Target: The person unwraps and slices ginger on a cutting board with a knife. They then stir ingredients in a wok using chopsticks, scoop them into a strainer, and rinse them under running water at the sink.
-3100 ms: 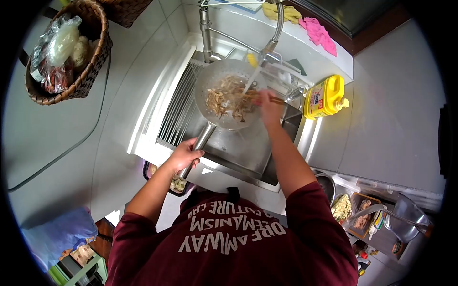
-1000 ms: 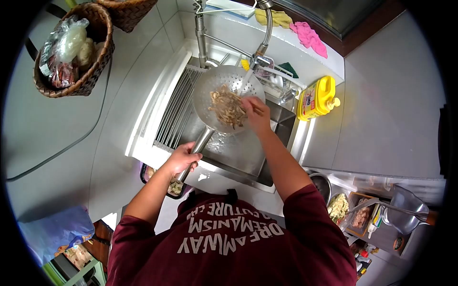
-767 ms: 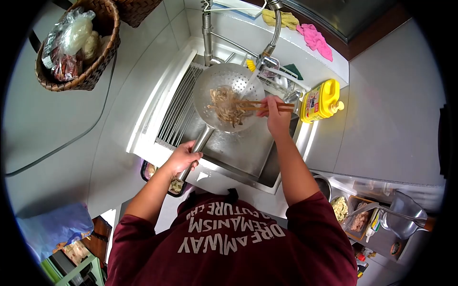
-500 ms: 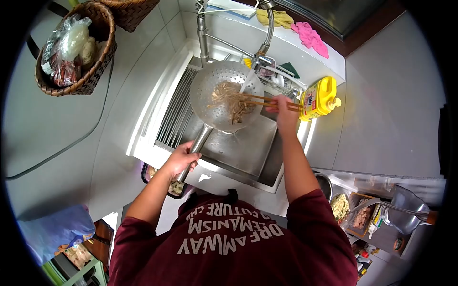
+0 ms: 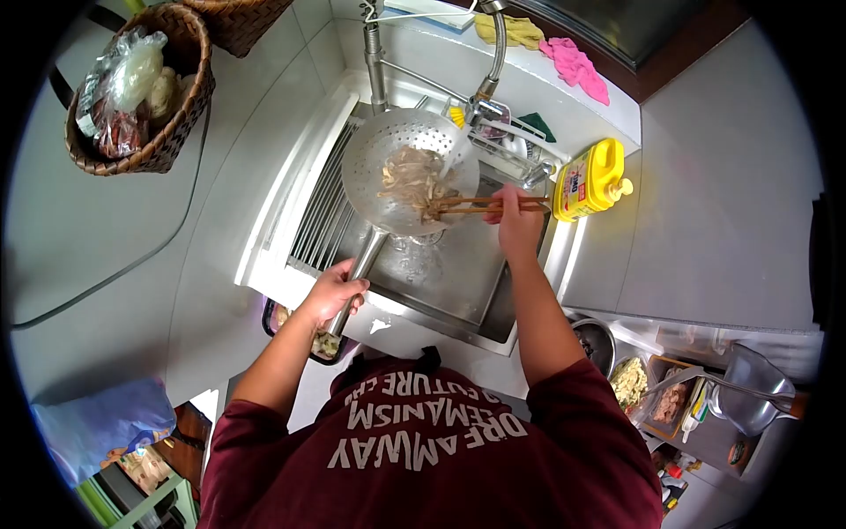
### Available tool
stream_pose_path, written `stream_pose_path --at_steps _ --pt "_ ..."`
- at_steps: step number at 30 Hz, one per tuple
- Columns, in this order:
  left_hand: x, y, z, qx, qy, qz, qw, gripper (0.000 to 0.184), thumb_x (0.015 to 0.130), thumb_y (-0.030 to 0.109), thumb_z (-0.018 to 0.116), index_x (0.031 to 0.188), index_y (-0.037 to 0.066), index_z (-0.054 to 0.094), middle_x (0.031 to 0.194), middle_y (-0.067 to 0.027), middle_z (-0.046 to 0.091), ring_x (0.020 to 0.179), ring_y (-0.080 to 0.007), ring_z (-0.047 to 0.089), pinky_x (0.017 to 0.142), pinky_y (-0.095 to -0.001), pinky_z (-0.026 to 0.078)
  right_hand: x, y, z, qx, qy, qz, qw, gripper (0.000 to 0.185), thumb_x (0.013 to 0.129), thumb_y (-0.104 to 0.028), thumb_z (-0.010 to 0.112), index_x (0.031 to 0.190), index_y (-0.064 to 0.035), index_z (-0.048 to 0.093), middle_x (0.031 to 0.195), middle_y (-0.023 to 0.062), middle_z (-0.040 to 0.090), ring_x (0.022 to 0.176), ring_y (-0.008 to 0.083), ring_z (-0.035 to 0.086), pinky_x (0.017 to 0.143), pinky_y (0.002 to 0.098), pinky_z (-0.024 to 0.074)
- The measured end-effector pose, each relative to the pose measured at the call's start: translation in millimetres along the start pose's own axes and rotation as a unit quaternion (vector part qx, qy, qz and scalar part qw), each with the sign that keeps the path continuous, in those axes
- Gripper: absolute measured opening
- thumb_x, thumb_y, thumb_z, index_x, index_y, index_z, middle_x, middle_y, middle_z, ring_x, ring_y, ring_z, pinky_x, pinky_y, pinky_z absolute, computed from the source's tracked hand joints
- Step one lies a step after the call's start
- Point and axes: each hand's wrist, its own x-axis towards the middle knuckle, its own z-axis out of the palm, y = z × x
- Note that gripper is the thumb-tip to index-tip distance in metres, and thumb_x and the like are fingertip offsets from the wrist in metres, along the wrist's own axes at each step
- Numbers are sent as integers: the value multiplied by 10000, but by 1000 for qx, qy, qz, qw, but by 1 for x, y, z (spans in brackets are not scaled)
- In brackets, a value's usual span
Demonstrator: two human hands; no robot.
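Observation:
My left hand (image 5: pixel 337 294) is wrapped round the metal handle of a perforated strainer ladle (image 5: pixel 361 189), whose round bowl hangs over the sink (image 5: pixel 445 278). Brownish strips of food (image 5: pixel 412 175), possibly mushrooms, lie in the bowl. My right hand (image 5: pixel 518 216) grips a pair of wooden chopsticks (image 5: pixel 476 204), their tips among the strips at the bowl's right side. Water runs from the faucet (image 5: pixel 480 110) into the bowl, and some drips into the basin below.
A yellow detergent bottle (image 5: pixel 589 181) stands at the sink's right edge. Cloths, one pink (image 5: pixel 575 70), lie on the ledge behind. A wicker basket (image 5: pixel 198 106) with bagged food is at upper left. Food trays (image 5: pixel 671 397) sit at lower right.
The strainer ladle has shifted slightly left. My right hand and the chopsticks have moved down and a little left, and the food strips are rearranged in the bowl.

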Motion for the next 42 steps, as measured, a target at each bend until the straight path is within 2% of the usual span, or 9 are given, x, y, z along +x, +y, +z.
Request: stream_pose_path --at_steps 4,12,18,25,28,32,36,40,42 --pt "0 1 9 2 -27 6 1000 323 832 50 609 1143 25 527 688 9 501 537 -77 501 450 -226 427 14 25 17 51 -31 -72 996 256 931 -181 522 813 34 596 685 95 605 535 168 619 504 267 514" --pt "-2 1 7 30 -18 6 999 338 833 46 605 1157 20 513 700 11 501 540 -70 494 455 -219 427 34 13 -32 -13 74 -65 995 299 967 -239 481 860 23 581 690 109 604 573 187 636 553 277 539" --pt "2 -3 7 27 -31 -7 999 340 843 53 594 1172 34 509 711 12 499 540 -67 492 457 -217 425 9 23 14 72 13 -36 997 259 956 -210 503 877 21 590 727 102 604 551 176 620 537 276 532" --pt "-7 5 1 31 -31 -7 999 330 847 63 595 1167 48 515 704 16 498 544 -68 496 457 -221 427 31 26 14 -8 40 -181 983 251 950 -177 505 836 23 605 696 73 599 566 146 603 539 257 503" --pt "-4 5 1 42 -44 -7 998 334 844 64 600 1168 52 516 700 18 497 545 -69 497 457 -223 427 18 22 35 -1 -40 -146 989 249 944 -174 509 838 27 612 682 72 602 553 141 590 539 249 497" --pt "-2 2 -3 53 -29 0 998 341 842 60 602 1172 44 514 698 15 496 539 -71 496 452 -228 427 33 -3 13 67 34 -129 989 246 936 -168 505 839 32 612 679 93 619 549 157 607 528 257 510" --pt "-3 7 2 42 -29 -5 999 356 843 55 599 1188 39 510 694 13 496 536 -73 494 450 -229 428 35 8 22 86 -57 89 991 272 938 -190 505 804 28 596 671 104 623 511 175 616 480 288 525" --pt "-3 3 0 48 -33 -2 998 377 846 44 597 1211 37 505 688 5 502 532 -79 500 454 -231 434 49 12 2 -7 83 -2 997 292 942 -220 526 841 39 614 679 115 628 498 172 608 471 273 517" --pt "0 2 3 58 -40 -7 997 396 847 44 597 1230 36 495 687 3 503 534 -81 501 456 -233 437 32 22 28 54 23 -7 998 298 943 -218 526 805 34 605 668 104 627 489 154 600 463 265 510"
